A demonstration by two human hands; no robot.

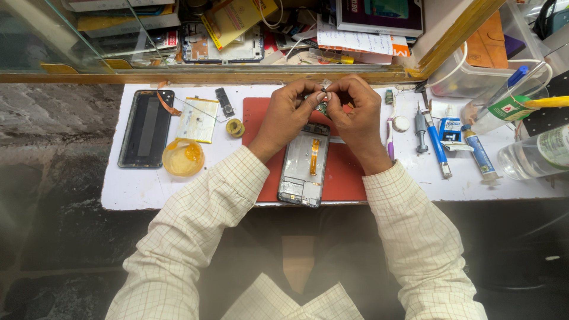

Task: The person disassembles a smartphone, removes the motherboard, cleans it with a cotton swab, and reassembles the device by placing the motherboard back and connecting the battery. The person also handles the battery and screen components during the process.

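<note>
Head view of a repair desk [136, 189] with a white top. The left hand [284, 118] and the right hand [355, 115] meet above the far end of a red mat [347, 178], their fingers [317, 98] pinched together on a small green circuit part [322, 107]; most of that part is hidden by the fingertips. Just below the hands, an opened phone frame [303, 169] lies face up on the mat, an orange flex strip [314, 156] running along its middle. To the left lie a dark phone back cover [146, 128], a pale battery [197, 120], a small tape roll [235, 127] and a round yellow dish [183, 157]. To the right lie a screwdriver [420, 127], a blue-handled tool [437, 148] and a glue tube [479, 155].
</note>
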